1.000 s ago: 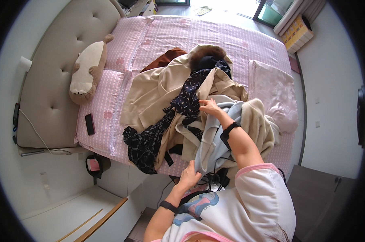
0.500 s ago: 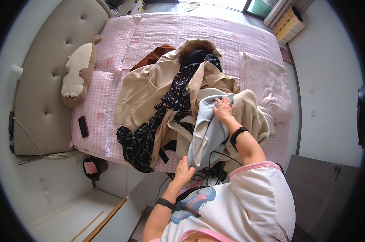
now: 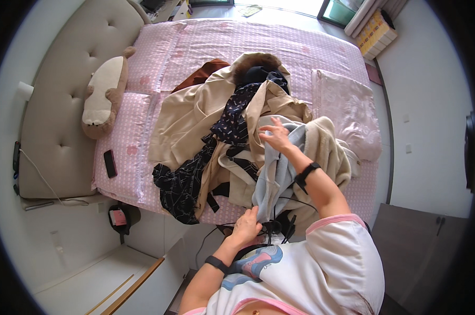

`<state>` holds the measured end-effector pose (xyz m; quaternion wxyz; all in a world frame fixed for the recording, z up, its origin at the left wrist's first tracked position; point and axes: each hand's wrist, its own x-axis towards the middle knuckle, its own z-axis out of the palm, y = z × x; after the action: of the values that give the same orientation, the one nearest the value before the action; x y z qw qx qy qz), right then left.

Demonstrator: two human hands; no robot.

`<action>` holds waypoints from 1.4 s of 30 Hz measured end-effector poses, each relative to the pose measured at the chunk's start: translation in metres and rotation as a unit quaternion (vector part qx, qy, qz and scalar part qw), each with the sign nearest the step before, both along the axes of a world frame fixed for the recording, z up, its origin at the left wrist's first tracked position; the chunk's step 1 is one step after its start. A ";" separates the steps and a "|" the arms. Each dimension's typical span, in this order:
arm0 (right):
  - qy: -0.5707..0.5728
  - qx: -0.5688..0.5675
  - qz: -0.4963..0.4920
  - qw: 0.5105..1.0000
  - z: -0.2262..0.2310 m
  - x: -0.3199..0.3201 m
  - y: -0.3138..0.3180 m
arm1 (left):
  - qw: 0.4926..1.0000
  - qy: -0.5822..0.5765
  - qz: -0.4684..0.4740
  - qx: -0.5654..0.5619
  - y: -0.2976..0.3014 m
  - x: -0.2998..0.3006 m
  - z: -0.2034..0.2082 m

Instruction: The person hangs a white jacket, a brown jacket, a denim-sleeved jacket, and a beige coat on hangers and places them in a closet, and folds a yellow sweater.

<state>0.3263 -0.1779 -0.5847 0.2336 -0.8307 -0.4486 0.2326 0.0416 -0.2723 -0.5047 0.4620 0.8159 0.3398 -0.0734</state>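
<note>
A light blue garment [image 3: 281,173] lies bunched over the near side of a clothes heap, its lower end hanging past the bed edge. At that lower end my left hand [image 3: 246,229] is closed, pinching the hem. My right hand [image 3: 276,135] is over the garment's upper part, fingers spread and thumb apart; nothing shows in its grasp. Right beside it is a cream fleece piece [image 3: 321,149]. To the left lie a dark patterned cloth [image 3: 232,115], a beige coat [image 3: 187,118] and a black patterned garment [image 3: 179,191].
The heap rests on a bed with a pink patterned sheet [image 3: 279,39]. A plush toy [image 3: 100,102] and a phone [image 3: 110,164] lie by the headboard [image 3: 59,110]. A folded pink satin cloth [image 3: 348,110] is at right. Black cables [image 3: 295,199] run near my body.
My right hand has lifted and shifted left, its fingers spreading. My left hand has moved slightly right with the hem, and the light blue garment looks narrower and more bunched.
</note>
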 end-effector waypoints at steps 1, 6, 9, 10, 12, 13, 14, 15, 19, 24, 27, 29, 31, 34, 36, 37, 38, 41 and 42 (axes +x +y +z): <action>0.032 -0.047 0.015 0.998 0.002 -0.014 0.018 | 1.000 -0.005 0.001 0.003 0.000 -0.001 0.000; 0.155 -0.116 -0.116 0.974 -0.027 -0.029 0.044 | 1.000 0.010 -0.004 -0.003 -0.002 -0.002 0.004; 0.202 -0.076 -0.193 0.957 -0.011 -0.039 0.046 | 1.000 -0.007 0.023 -0.001 -0.007 -0.013 -0.008; 0.187 -0.033 -0.232 0.954 -0.009 -0.045 0.046 | 0.999 -0.005 0.032 -0.011 -0.009 -0.015 -0.011; 0.280 -0.030 -0.176 0.943 0.000 -0.053 0.036 | 0.998 -0.015 0.058 -0.030 -0.009 -0.019 -0.015; 0.368 -0.024 -0.124 0.921 0.005 -0.056 0.027 | 0.995 -0.027 0.077 -0.048 -0.007 -0.021 -0.019; 0.359 -0.026 -0.033 0.932 0.002 -0.067 0.014 | 0.992 -0.061 0.088 -0.060 -0.001 -0.023 -0.024; 0.347 -0.029 0.059 0.935 -0.001 -0.083 -0.001 | 0.987 -0.081 0.135 -0.040 0.007 -0.029 -0.036; 0.229 -0.025 0.295 0.927 0.068 -0.128 -0.055 | 0.890 -0.151 0.398 -0.162 0.060 -0.036 -0.040; 0.248 0.078 0.350 0.900 0.108 -0.146 -0.078 | 0.906 -0.049 0.268 -0.324 0.089 0.001 -0.023; 0.266 0.120 0.411 0.863 0.125 -0.143 -0.087 | 0.949 0.017 0.181 -0.256 0.097 0.031 -0.007; 0.250 0.082 0.462 0.847 0.136 -0.134 -0.094 | 0.980 -0.011 0.146 -0.137 0.098 0.041 -0.003; 0.307 0.046 0.501 0.808 0.144 -0.110 -0.087 | 0.985 0.061 0.116 -0.109 0.111 0.056 0.011; 0.414 0.061 0.322 0.849 0.154 -0.070 -0.072 | 0.987 -0.052 0.154 0.002 0.133 0.052 0.036; 0.252 0.156 0.174 0.939 0.138 -0.039 -0.073 | 0.976 -0.115 0.182 0.011 0.145 0.049 0.070; 0.125 0.171 0.096 0.972 0.142 -0.033 -0.073 | 0.972 -0.141 0.185 0.021 0.148 0.046 0.092; 0.045 0.162 0.108 0.980 0.142 -0.029 -0.072 | 0.973 -0.142 0.175 0.039 0.148 0.043 0.117; -0.061 0.081 0.145 0.984 0.128 -0.017 -0.075 | 0.936 -0.240 0.247 -0.067 0.156 0.033 0.170; -0.031 0.059 0.131 0.989 0.118 -0.019 -0.077 | 0.929 -0.264 0.254 -0.047 0.159 0.028 0.188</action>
<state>0.3071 -0.2548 -0.4668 0.2358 -0.7562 -0.5737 0.2084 0.0693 -0.1138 -0.3166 0.5757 0.6698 0.3976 0.2485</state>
